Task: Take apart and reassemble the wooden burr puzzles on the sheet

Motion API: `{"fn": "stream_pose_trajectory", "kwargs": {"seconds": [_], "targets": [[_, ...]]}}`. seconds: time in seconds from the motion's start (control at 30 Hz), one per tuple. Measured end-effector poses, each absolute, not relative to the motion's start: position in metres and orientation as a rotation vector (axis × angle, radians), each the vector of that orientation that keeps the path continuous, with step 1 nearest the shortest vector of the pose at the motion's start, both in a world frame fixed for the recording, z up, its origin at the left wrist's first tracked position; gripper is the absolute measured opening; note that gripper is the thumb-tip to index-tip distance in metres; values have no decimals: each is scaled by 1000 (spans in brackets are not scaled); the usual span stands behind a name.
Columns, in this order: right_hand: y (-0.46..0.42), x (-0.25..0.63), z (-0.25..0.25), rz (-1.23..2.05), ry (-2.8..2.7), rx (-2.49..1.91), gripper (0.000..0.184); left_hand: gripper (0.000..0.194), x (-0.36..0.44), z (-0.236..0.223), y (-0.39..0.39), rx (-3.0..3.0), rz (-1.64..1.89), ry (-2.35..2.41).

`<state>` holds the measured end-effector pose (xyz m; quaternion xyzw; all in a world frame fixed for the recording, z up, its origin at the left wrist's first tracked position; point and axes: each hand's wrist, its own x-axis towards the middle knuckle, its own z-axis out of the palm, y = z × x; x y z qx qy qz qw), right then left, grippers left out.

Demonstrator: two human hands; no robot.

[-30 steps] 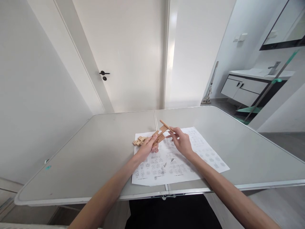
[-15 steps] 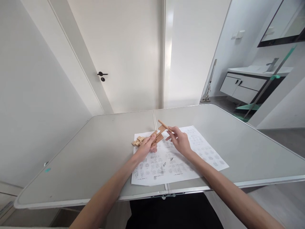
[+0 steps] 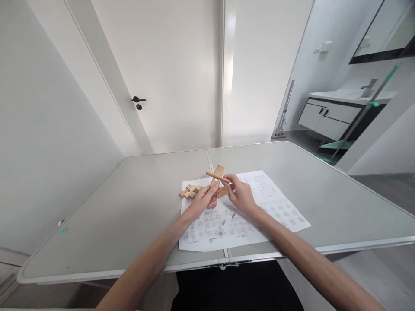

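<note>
My left hand point(image 3: 203, 199) is closed around flat wooden pieces. One wooden plate point(image 3: 219, 171) with a hole points up and away from the thumb, and another flat piece point(image 3: 223, 191) sticks out to the right. Between the fingertips of my right hand point(image 3: 240, 192) is a thin wooden stick point(image 3: 214, 175), lying crosswise over the upright plate. Whether the stick touches the plate I cannot tell. A cluster of small notched wooden blocks point(image 3: 189, 191) rests just left of my left hand, at the corner of a printed paper sheet point(image 3: 272, 216).
The sheet lies on a grey folding table point(image 3: 136, 207) with a metal rim and a centre seam. Behind it is a white door point(image 3: 181, 77) with a black handle point(image 3: 138, 99). A washbasin cabinet point(image 3: 330, 114) and a green-and-grey pole point(image 3: 359, 114) stand at the right.
The wooden plate in my left hand has turned to point more upright. My right hand has shifted slightly left and down, swinging the stick flatter across the plate.
</note>
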<state>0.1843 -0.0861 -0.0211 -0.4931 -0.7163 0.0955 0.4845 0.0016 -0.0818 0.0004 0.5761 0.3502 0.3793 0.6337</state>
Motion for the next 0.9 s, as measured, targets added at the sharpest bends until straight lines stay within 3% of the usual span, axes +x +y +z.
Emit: {"fn": "stream_pose_trajectory", "kwargs": {"seconds": [0.33,0.9], "targets": [[-81,192,-18,450,-1703,-1098,22,48,-2,-4,-81,1357,814,786],[-81,191,-19,456,-1700,-1129,24,50,1,0,-83,1375,828,799]]}}
